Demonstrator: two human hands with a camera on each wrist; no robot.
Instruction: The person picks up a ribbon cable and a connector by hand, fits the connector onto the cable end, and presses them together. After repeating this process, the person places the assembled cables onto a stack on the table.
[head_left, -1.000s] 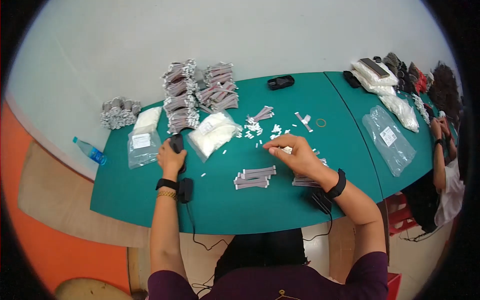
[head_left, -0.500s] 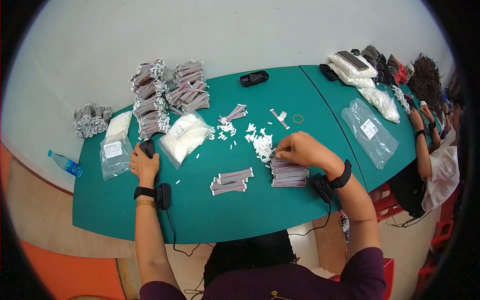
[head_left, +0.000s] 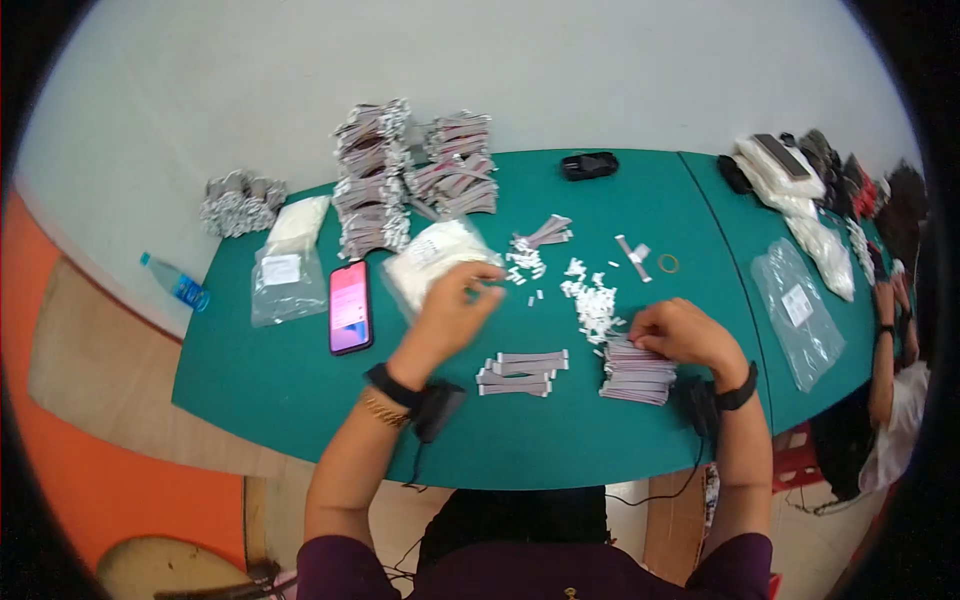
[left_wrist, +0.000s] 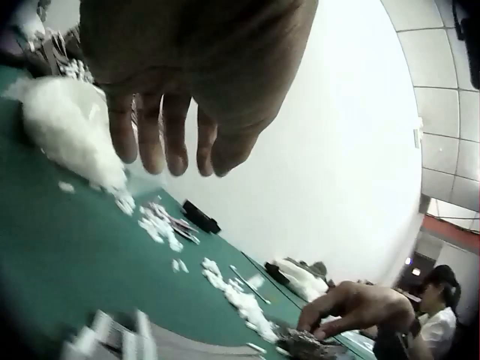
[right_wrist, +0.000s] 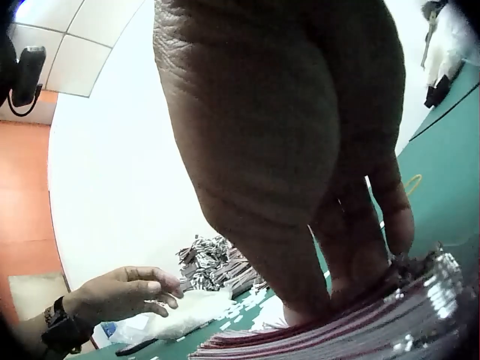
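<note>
Two small piles of flat grey ribbon cables lie nearest on the green table (head_left: 300,390): the right hand (head_left: 685,335) rests its curled fingertips on the top of the bigger stack of cables (head_left: 636,372), while the smaller pile (head_left: 522,366) sits untouched just to its left. Farther back, the left hand (head_left: 455,305) hovers above the table with fingers loosely extended and holding nothing, just beside a bag of white connectors (head_left: 432,257) and the loose white connectors (head_left: 592,300) scattered between the hands. Well left lies a phone (head_left: 350,307), with bundled cable stacks (head_left: 410,180) by the wall.
</note>
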